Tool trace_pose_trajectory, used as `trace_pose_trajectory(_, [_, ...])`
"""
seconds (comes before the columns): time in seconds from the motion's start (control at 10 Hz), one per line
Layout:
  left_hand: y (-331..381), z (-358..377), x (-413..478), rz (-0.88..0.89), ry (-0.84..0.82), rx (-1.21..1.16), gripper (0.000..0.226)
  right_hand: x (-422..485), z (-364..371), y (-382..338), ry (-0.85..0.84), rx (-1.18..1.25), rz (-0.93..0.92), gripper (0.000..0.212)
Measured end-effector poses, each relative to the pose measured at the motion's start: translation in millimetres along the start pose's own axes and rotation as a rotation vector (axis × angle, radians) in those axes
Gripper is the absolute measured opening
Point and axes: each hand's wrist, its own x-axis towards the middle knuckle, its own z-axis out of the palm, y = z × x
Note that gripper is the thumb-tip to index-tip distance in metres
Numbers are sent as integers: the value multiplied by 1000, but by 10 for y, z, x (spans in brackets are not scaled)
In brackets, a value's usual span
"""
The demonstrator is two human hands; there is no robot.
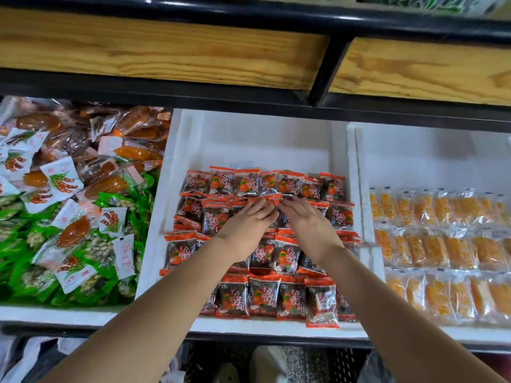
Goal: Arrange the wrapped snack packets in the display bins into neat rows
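Three white foam bins sit side by side under a wooden shelf front point(166, 51) framed in black metal point(322, 67). The middle bin point(249, 139) holds the red-and-dark snack packets point(235, 297), laid in about four overlapping rows that fill its near half, while the far part of its floor shows bare white. The rows closest to the camera look fairly even. The second row from the back is more crowded, with packets tilted and overlapping.

Both bare arms reach into this bin. The left hand point(246, 225) and the right hand point(307, 225) lie close together, palms down, over that second row. Their fingers are stretched almost straight and angled toward each other, and the tips meet at one packet's orange top edge point(272, 198). Neither hand is curled around anything, and the thumbs are hidden.

The left bin point(55, 313) holds a loose jumble of green, white and clear packets point(69, 230). In the right bin point(414, 150), clear packets with yellow contents point(437, 244) lie in three tidy rows
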Motion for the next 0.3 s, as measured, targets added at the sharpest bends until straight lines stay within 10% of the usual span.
trace_pose_trajectory(0.3, [137, -165, -165, -70, 145, 63, 45, -232, -118, -38, 187, 25, -35, 39])
